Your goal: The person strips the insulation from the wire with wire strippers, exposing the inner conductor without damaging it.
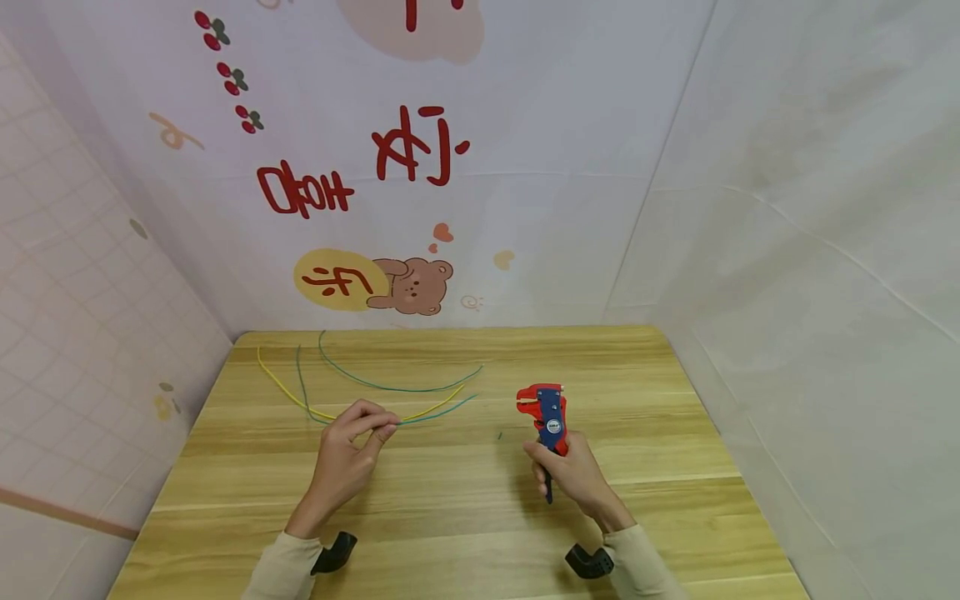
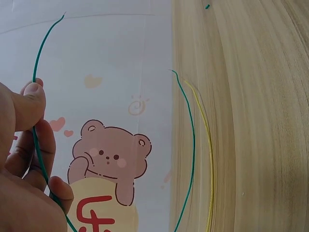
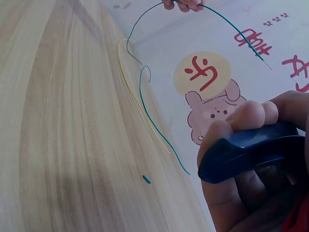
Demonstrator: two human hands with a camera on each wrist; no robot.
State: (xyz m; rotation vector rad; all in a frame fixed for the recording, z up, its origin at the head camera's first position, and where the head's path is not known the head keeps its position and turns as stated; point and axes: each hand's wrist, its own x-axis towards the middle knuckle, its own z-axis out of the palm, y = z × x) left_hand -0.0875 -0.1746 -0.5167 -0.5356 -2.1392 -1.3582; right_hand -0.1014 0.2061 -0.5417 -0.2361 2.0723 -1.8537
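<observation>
My left hand (image 1: 351,450) pinches a thin green wire (image 1: 442,412) between thumb and fingers, above the table. In the left wrist view the held wire (image 2: 37,58) runs down along the fingers, its short end pointing up. Bare strands show at that end of the wire (image 3: 241,35) in the right wrist view. My right hand (image 1: 573,471) grips a red and blue wire stripper (image 1: 551,408) by its handles, with its head upward and apart from the wire. Only a dark blue handle (image 3: 246,150) and a bit of red show in the right wrist view.
A second green wire (image 1: 390,388) and a yellow wire (image 1: 281,386) lie curved on the wooden table (image 1: 450,533). A short green offcut (image 1: 500,436) lies between the hands. A printed cloth wall (image 1: 547,250) rises behind the table's back edge.
</observation>
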